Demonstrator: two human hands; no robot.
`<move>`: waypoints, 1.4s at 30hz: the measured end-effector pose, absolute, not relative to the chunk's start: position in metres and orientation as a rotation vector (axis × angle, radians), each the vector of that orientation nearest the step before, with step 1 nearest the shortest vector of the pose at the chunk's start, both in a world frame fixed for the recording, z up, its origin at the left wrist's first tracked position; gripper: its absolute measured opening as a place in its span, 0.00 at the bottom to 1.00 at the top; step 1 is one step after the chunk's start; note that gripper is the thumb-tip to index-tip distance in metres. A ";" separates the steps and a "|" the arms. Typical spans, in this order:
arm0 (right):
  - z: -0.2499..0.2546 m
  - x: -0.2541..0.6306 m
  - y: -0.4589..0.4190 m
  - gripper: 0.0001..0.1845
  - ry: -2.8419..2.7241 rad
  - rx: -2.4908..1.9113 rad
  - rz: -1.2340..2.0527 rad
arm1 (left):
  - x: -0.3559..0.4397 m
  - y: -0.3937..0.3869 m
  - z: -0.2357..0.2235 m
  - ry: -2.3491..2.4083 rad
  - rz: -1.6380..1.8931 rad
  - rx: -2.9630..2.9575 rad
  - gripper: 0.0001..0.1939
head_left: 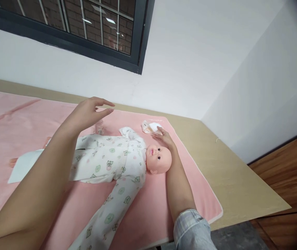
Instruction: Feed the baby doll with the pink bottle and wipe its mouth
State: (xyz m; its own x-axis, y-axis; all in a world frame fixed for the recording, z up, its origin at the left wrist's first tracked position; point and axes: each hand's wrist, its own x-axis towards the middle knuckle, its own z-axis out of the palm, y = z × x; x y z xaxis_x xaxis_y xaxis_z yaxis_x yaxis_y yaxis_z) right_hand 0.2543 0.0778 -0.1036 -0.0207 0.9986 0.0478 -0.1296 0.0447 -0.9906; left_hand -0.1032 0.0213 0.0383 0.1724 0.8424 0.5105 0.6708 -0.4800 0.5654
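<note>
**Right hand [165,138] reaches past the doll [159,159] to a small packet [145,127]**

The doll lies on its back on a pink mat [148,208], head to the right, feet to the left; the mat probably serves to cushion it from the tabletop [244,184]. Its patterned clothes [104,158] are spread, one sleeve stretching toward the near edge, perhaps so that the arms lie clear of the body. A white sheet [25,166] seems to lie over one leg, a foot showing past its left edge. The packet, with something white on it, sits just beyond the head, likely for easy reach.

The right forearm passes just right of the head, its fingers bent onto the packet; whether they pinch it, I cannot tell. The left hand [86,111] hangs above the doll's far side, wrist bent, thumb and forefinger apart, holding nothing.
</note>
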 end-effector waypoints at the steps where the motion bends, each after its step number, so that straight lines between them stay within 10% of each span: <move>1: -0.106 0.256 0.078 0.39 -1.126 -1.044 1.273 | -0.106 0.023 0.037 1.493 1.186 2.214 0.20; 12: -0.096 0.262 0.073 0.22 -1.108 -1.051 1.180 | -0.151 0.072 0.006 1.736 1.119 2.006 0.47; 29: -0.103 0.254 0.075 0.26 -1.083 -1.000 1.260 | -0.174 0.082 -0.006 1.889 0.900 1.938 0.28; 42: -0.105 0.270 0.079 0.12 -1.058 -1.159 0.815 | -0.186 0.103 -0.035 1.819 0.638 2.088 0.40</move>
